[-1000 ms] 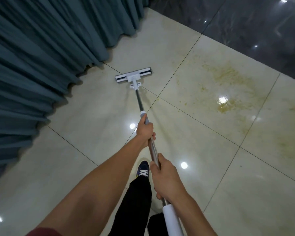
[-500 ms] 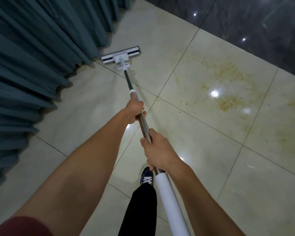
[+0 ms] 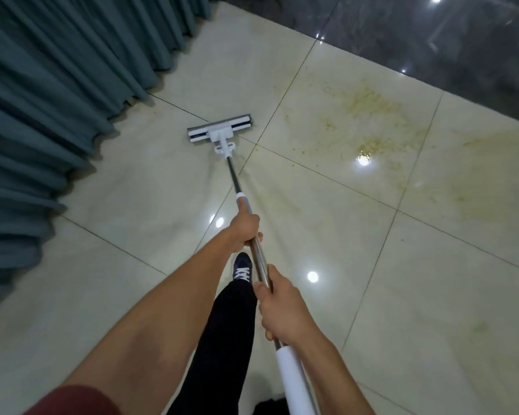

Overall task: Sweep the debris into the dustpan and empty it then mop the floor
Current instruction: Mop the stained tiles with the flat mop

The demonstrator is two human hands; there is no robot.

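Fingers of both hands are wrapping tight around the long silver metal mop pole with its white sleeves [image 3: 259,260]: the left hand [image 3: 246,229] is gripping high up the shaft just under the white collar, and the right hand [image 3: 282,307] is clamping on lower, right above the white foam grip.

So the flat white-and-grey rectangular mop head [image 3: 221,131] is sitting flat on the glossy cream floor tiles [image 3: 432,295], up around 12 o'clock from the hands. Half a second ago it was pushed way out by the teal pleated curtain [image 3: 57,100] at about 10 o'clock, and now it's coming back toward the person, so I'm guessing this is the pull half of a mopping stroke. Sweeping looks finished to me since no dustpan is showing.

Thing is, the yellowish smeared stain [image 3: 369,127] is sitting over at 2 o'clock, well apart from the head, so that patch is probably waiting its turn.

Both forearms are reaching forward and down, the left one stretching further, with a dark blue sneaker [image 3: 242,268] stepping in between them.
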